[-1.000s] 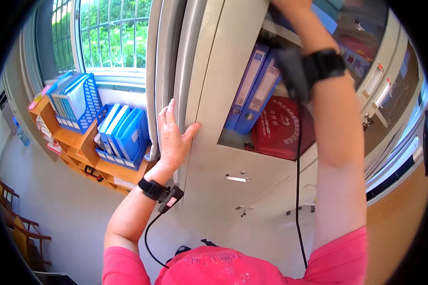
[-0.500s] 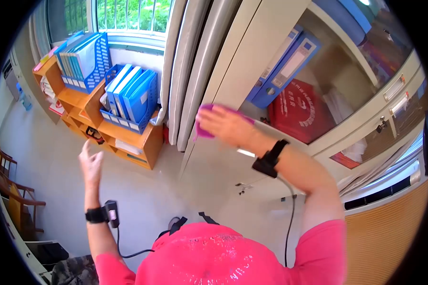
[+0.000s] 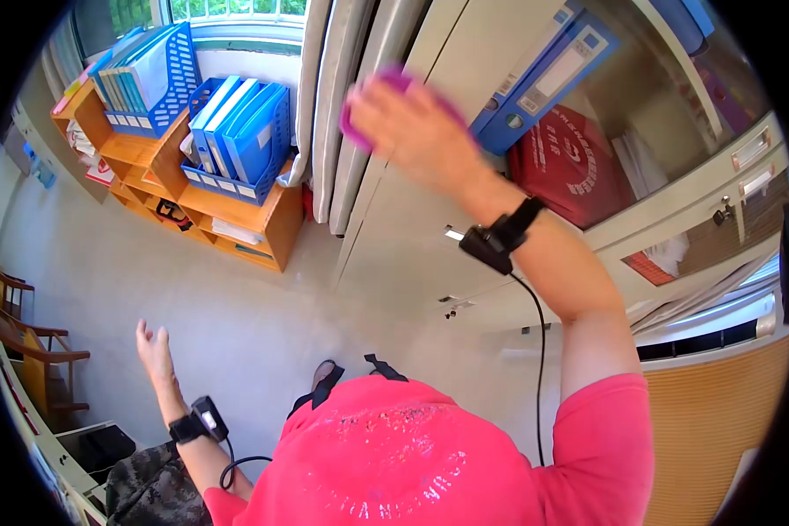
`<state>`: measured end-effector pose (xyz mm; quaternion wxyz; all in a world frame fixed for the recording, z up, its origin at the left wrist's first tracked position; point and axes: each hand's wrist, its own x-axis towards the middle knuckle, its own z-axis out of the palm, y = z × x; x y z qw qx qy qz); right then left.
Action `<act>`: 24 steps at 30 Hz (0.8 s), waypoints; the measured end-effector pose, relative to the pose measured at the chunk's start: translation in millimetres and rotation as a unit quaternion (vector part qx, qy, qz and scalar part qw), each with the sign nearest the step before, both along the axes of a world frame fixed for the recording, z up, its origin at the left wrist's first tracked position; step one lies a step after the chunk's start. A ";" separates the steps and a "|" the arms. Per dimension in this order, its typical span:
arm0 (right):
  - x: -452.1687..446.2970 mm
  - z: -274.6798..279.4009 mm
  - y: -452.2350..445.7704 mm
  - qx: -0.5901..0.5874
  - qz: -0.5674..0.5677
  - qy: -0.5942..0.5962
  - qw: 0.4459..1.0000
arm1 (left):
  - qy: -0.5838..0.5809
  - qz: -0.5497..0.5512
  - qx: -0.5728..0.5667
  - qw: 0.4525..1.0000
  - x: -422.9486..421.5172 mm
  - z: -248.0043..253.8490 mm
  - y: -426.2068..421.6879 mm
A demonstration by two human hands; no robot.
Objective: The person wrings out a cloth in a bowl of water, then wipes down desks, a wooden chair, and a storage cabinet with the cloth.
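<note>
My right hand [image 3: 421, 136] lies spread over a purple cloth [image 3: 396, 77], pressing it to the upper front of the beige cabinet [image 3: 386, 228], near its edge by the curtain. Motion blurs the fingers, and the hand covers most of the cloth. Behind the cabinet's glass, beside my right wrist, are blue binders [image 3: 543, 83] and a red bag [image 3: 570, 167] with white print. My left hand [image 3: 156, 355] hangs in the air over the floor at the left, fingers apart, holding nothing. Each wrist wears a black strap with a cabled device.
A low wooden shelf [image 3: 280, 223] under the window carries blue file holders [image 3: 254, 188] with folders. Grey curtains [image 3: 329, 114] hang between it and the cabinet. Keys [image 3: 721, 213] stick out of a cabinet lock. Wooden chairs [image 3: 48, 355] stand at the far left.
My right hand has moved up the cabinet front with the purple cloth. My left hand has dropped lower and slightly left. The camera view has shifted a little.
</note>
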<state>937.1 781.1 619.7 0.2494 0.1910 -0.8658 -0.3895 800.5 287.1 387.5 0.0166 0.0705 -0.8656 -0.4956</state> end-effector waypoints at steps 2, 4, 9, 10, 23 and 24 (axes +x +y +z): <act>17.6 -32.4 0.6 -0.008 -0.012 -0.090 0.996 | 0.038 -0.025 -0.013 0.999 1.4 41.0 36.6; 35.6 -44.2 7.1 -0.025 -0.039 -0.158 0.986 | 0.085 -0.059 -0.023 0.994 12.2 69.9 53.3; 131.6 -5.6 55.5 -0.013 -0.103 -0.197 0.975 | 0.083 -0.020 -0.112 0.990 10.7 27.2 -60.3; 153.5 -4.4 67.7 -0.036 -0.120 -0.180 0.976 | 0.071 0.007 -0.135 0.988 21.1 26.6 -84.3; 125.4 -46.6 57.7 -0.158 -0.083 -0.095 0.979 | 0.163 -0.284 -0.083 0.941 -19.2 128.7 154.3; 136.7 -42.6 58.4 -0.188 -0.080 -0.089 0.975 | 0.225 -0.309 -0.109 0.917 -12.2 141.5 174.5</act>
